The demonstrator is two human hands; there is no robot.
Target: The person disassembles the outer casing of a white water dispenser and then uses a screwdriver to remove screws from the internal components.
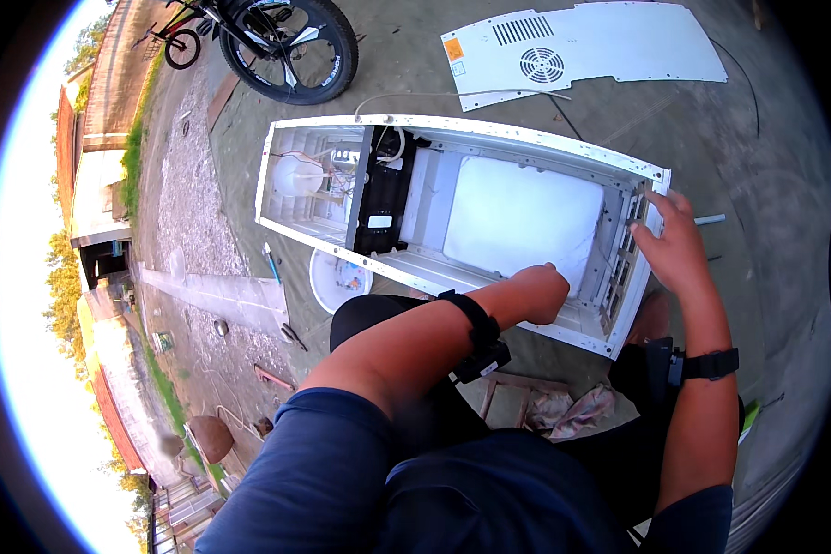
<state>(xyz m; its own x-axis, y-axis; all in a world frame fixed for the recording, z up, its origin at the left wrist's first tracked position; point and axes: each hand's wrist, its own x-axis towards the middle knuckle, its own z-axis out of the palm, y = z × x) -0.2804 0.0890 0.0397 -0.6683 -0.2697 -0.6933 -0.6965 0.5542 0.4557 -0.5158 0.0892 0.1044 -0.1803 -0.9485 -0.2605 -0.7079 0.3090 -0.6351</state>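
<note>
A long white metal appliance cabinet (415, 268) lies on its back in front of me, its open side up. Inside it, a white rectangular panel (526, 217) fills much of the right section. A black plastic divider (383, 198) separates this from the left section, where wires and a round white part (297, 174) sit. My left hand (537, 294) is closed above the near edge of the panel; whatever its fingers hold is hidden. At the right end, my right hand (671, 238) grips the cabinet's rim, thumb and forefinger reaching over to the slotted inner strip.
Beyond the cabinet lies a white vented cover (609, 46), beside a bicycle wheel (291, 46). A white bucket (339, 280) with small parts stands at the near left, close to a blue-handled tool (272, 263). A crumpled cloth (582, 411) lies by my legs.
</note>
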